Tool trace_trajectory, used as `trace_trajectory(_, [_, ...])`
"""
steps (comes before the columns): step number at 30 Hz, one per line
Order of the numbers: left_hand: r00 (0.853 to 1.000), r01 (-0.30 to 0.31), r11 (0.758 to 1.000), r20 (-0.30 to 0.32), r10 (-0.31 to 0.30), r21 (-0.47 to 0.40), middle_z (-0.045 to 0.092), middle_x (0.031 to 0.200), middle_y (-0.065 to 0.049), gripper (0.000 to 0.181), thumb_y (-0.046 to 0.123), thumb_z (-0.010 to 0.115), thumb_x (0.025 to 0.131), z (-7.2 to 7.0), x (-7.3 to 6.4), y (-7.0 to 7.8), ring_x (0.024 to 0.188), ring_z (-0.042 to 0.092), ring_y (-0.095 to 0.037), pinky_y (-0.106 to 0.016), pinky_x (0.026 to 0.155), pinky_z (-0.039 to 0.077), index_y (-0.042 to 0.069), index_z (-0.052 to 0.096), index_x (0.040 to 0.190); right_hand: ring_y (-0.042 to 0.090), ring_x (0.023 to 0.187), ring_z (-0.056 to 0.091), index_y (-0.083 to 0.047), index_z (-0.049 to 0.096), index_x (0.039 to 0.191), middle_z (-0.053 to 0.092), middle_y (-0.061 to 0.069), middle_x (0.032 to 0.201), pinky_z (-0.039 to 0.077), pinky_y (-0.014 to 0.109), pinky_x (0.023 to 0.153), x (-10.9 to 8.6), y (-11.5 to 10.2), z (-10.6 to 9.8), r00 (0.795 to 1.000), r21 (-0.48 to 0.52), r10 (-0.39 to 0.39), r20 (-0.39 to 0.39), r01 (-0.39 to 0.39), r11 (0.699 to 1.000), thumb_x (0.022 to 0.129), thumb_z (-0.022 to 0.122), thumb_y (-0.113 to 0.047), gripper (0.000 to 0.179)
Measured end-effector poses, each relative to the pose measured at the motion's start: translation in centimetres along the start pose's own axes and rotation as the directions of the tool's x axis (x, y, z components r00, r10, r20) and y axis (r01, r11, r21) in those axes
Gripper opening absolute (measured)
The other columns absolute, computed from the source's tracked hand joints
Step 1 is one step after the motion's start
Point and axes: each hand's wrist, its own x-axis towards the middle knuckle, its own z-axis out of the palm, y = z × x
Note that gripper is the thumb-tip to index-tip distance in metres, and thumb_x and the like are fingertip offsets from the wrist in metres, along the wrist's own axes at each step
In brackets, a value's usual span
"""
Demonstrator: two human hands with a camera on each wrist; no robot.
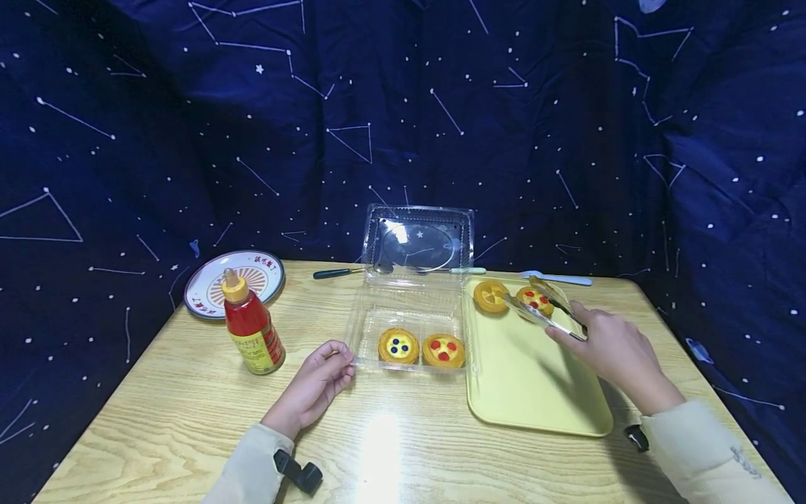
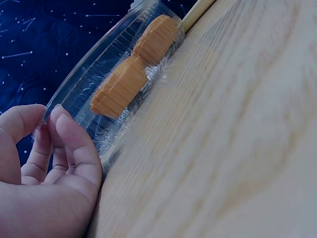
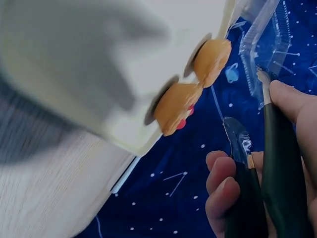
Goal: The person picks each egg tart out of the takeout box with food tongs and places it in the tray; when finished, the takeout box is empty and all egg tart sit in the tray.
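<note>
My left hand (image 1: 317, 381) pinches the near left corner of a clear plastic box (image 1: 371, 318), thumb and finger at its rim in the left wrist view. The lid (image 1: 418, 241) stands raised behind. Inside the box sit a tart with blue dots (image 1: 399, 346) and a tart with red dots (image 1: 443, 350), side by side along the near wall. My right hand (image 1: 613, 346) grips metal tongs (image 3: 247, 178) by their dark handles, the jaws spread apart. They reach over a second red-dotted tart (image 1: 534, 301) on the yellow tray (image 1: 535, 385). Left of it lies a tart with yellow wedges (image 1: 490, 297).
A red sauce bottle (image 1: 252, 329) stands at the left, in front of a patterned plate (image 1: 210, 280). Along the table's back edge lie a dark-handled utensil (image 1: 334, 273), a pale green handle (image 1: 469, 270) and a light blue fork (image 1: 560, 278).
</note>
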Motion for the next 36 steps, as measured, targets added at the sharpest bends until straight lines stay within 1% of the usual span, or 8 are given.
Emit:
trace_trajectory(3, [1.000, -0.002, 1.000, 0.001, 0.002, -0.001, 0.054, 0.093, -0.005, 0.005, 0.006, 0.053, 0.100, 0.0, 0.0, 0.0, 0.080, 0.057, -0.010, -0.018, 0.069, 0.050, 0.011, 0.054, 0.098, 0.053, 0.093, 0.060, -0.005, 0.046, 0.145, 0.058, 0.032, 0.124, 0.046, 0.058, 0.054, -0.4, -0.6, -0.1, 1.000, 0.004, -0.013, -0.006, 0.013, 1.000, 0.088, 0.048, -0.074, 0.089])
trace_trajectory(8, [1.000, -0.004, 1.000, 0.006, 0.004, -0.005, 0.053, 0.092, -0.004, 0.005, 0.006, 0.055, 0.100, 0.0, 0.0, 0.0, 0.080, 0.057, -0.010, -0.018, 0.069, 0.050, 0.011, 0.054, 0.098, 0.054, 0.098, 0.059, -0.008, 0.047, 0.145, 0.060, 0.028, 0.125, 0.047, 0.062, 0.060, -1.2, -1.8, -0.1, 0.999, 0.020, -0.042, -0.021, 0.042, 0.999, 0.089, 0.050, -0.072, 0.085])
trace_trajectory(12, [1.000, -0.008, 1.000, 0.007, 0.008, -0.007, 0.054, 0.092, -0.004, 0.005, 0.005, 0.055, 0.100, 0.0, 0.0, 0.0, 0.080, 0.057, -0.010, -0.019, 0.069, 0.050, 0.011, 0.054, 0.099, 0.052, 0.101, 0.060, -0.008, 0.051, 0.143, 0.062, 0.027, 0.124, 0.048, 0.063, 0.064, -1.8, -2.9, -0.3, 0.996, 0.035, -0.081, -0.044, 0.083, 0.996, 0.089, 0.053, -0.069, 0.081])
trace_trajectory(19, [1.000, -0.003, 1.000, 0.005, 0.003, -0.008, 0.054, 0.093, -0.004, 0.006, 0.005, 0.054, 0.100, 0.0, 0.0, -0.1, 0.080, 0.057, -0.011, -0.019, 0.069, 0.050, 0.011, 0.054, 0.099, 0.042, 0.094, 0.066, -0.010, 0.054, 0.141, 0.068, 0.018, 0.113, 0.051, 0.059, 0.068, -2.5, -4.5, 0.0, 0.981, 0.073, -0.175, -0.083, 0.182, 0.981, 0.089, 0.060, -0.064, 0.075])
trace_trajectory(23, [1.000, -0.004, 1.000, 0.008, 0.004, -0.007, 0.054, 0.093, -0.004, 0.006, 0.006, 0.054, 0.100, -0.1, 0.0, -0.1, 0.080, 0.057, -0.011, -0.019, 0.069, 0.050, 0.011, 0.054, 0.099, 0.042, 0.105, 0.064, -0.010, 0.056, 0.139, 0.065, 0.018, 0.122, 0.052, 0.060, 0.076, -2.7, -5.3, 0.2, 0.974, 0.098, -0.214, -0.068, 0.220, 0.971, 0.088, 0.061, -0.064, 0.075])
trace_trajectory(27, [1.000, -0.004, 1.000, 0.006, 0.005, -0.010, 0.054, 0.092, -0.004, 0.005, 0.006, 0.055, 0.100, -0.1, 0.0, -0.1, 0.080, 0.058, -0.010, -0.019, 0.069, 0.050, 0.011, 0.054, 0.099, 0.039, 0.108, 0.064, -0.009, 0.060, 0.135, 0.065, 0.017, 0.123, 0.052, 0.059, 0.078, -2.9, -6.2, 0.5, 0.966, 0.103, -0.248, -0.066, 0.254, 0.962, 0.087, 0.063, -0.063, 0.072])
trace_trajectory(31, [1.000, -0.003, 1.000, 0.001, 0.003, -0.011, 0.054, 0.092, -0.004, 0.006, 0.006, 0.055, 0.100, 0.0, 0.0, -0.1, 0.080, 0.058, -0.010, -0.018, 0.069, 0.050, 0.011, 0.054, 0.098, 0.036, 0.103, 0.066, -0.012, 0.063, 0.133, 0.068, 0.015, 0.119, 0.054, 0.056, 0.075, -2.8, -6.8, 0.7, 0.960, 0.093, -0.274, -0.056, 0.278, 0.956, 0.087, 0.063, -0.064, 0.069])
trace_trajectory(36, [1.000, -0.008, 1.000, 0.007, 0.009, -0.006, 0.055, 0.092, -0.003, 0.006, 0.006, 0.054, 0.100, -0.1, 0.0, -0.1, 0.080, 0.058, -0.011, -0.019, 0.069, 0.050, 0.012, 0.054, 0.098, 0.025, 0.086, 0.068, -0.015, 0.063, 0.133, 0.070, 0.006, 0.102, 0.055, 0.048, 0.067, -2.4, -7.7, 0.8, 0.951, 0.096, -0.307, -0.043, 0.310, 0.946, 0.087, 0.062, -0.064, 0.067])
